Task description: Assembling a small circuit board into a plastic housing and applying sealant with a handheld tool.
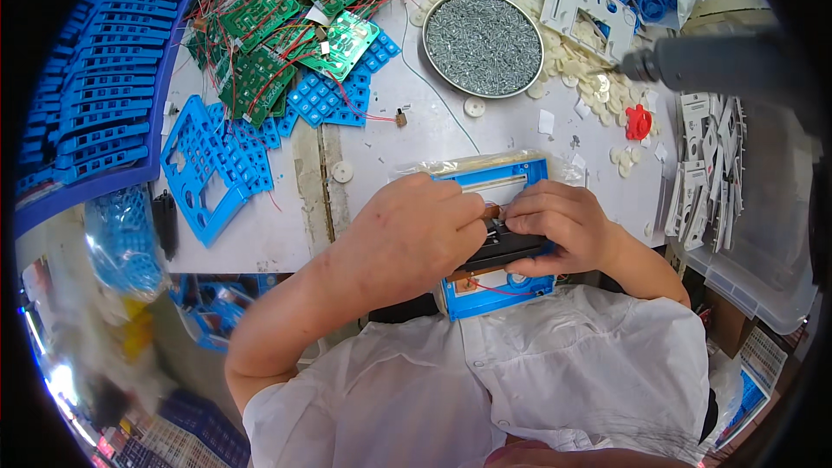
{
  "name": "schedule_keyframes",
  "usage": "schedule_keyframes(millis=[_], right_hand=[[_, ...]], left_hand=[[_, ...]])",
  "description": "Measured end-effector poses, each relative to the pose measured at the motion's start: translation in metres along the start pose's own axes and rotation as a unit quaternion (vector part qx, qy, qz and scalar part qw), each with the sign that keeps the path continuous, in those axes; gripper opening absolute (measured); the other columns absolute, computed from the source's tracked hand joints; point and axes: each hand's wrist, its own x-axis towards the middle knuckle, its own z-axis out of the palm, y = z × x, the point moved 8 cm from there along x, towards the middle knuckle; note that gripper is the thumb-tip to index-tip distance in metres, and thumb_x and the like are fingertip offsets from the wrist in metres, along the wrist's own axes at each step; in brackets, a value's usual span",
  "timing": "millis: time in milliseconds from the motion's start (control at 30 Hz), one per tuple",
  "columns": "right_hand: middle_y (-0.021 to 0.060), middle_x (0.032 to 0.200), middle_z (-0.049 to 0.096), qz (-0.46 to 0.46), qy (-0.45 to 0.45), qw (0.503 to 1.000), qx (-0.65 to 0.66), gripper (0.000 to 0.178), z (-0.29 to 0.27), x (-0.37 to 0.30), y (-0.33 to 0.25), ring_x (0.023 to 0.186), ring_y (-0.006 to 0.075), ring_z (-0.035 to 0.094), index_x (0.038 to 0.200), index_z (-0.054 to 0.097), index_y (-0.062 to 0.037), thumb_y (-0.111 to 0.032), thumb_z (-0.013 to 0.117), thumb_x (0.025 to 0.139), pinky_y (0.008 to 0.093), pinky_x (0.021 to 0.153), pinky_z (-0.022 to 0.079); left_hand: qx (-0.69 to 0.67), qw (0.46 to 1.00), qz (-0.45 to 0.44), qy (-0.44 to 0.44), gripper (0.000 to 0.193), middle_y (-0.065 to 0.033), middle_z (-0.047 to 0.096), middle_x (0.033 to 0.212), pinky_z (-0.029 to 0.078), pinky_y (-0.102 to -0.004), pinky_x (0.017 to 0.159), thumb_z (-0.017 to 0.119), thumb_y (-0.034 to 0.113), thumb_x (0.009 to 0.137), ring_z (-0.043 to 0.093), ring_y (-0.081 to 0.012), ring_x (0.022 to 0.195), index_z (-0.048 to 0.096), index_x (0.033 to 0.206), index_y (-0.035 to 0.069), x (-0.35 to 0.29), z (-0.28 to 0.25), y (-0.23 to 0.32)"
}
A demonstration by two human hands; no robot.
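A blue plastic casing (511, 175) lies on the white table (433, 130) right in front of me. Both hands rest on top of it. My left hand (407, 230) pinches a small brown strip at the casing's middle, against a black part (503, 250). My right hand (562, 227) presses its fingertips on the same black part from the right. A thin red wire (498, 289) runs across the casing's near end.
A round tin of silver screws (483, 43) stands at the back. Green circuit boards with red wires (286, 26) and blue keypad pieces (217, 165) lie to the left. White discs (576, 65), white plastic parts (702, 165), a red cap (639, 121) and a grey power screwdriver (711, 61) sit at right.
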Motion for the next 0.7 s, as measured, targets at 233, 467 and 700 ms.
schedule_keyframes(millis=[233,467,700], right_hand=[[0.0099,0.109,0.069,-0.003,0.022,1.0,-0.008,0.049,0.003,0.004,0.001,0.091,0.03,0.069,0.11,0.062,-0.0047,-0.028,0.089,0.077,0.0377,0.069,0.058],[0.0058,0.108,0.067,0.027,-0.04,0.998,-0.043,0.048,0.005,0.015,-0.004,0.092,0.0283,0.064,0.117,0.064,-0.0105,-0.031,0.084,0.079,0.0369,0.069,0.057],[0.0036,0.109,0.06,0.042,-0.111,0.99,-0.082,0.042,0.011,0.017,-0.007,0.097,0.0256,0.059,0.12,0.066,-0.0156,-0.035,0.077,0.084,0.0348,0.065,0.058]], left_hand=[[0.035,0.999,-0.002,-0.03,0.009,-0.0009,0.055,0.084,0.045,-0.0379,0.068,0.066,0.015,0.078,0.059,-0.0219,0.079,0.064,0.087,0.011,0.002,-0.004,-0.003],[0.043,0.998,0.017,-0.044,0.01,0.0003,0.057,0.086,0.046,-0.0366,0.069,0.067,0.017,0.078,0.06,-0.0205,0.081,0.064,0.087,0.011,0.002,-0.002,-0.004],[0.027,0.999,0.006,-0.046,0.008,-0.0025,0.058,0.084,0.049,-0.0401,0.065,0.069,0.014,0.08,0.062,-0.024,0.077,0.064,0.085,0.01,0.002,-0.001,-0.002]])
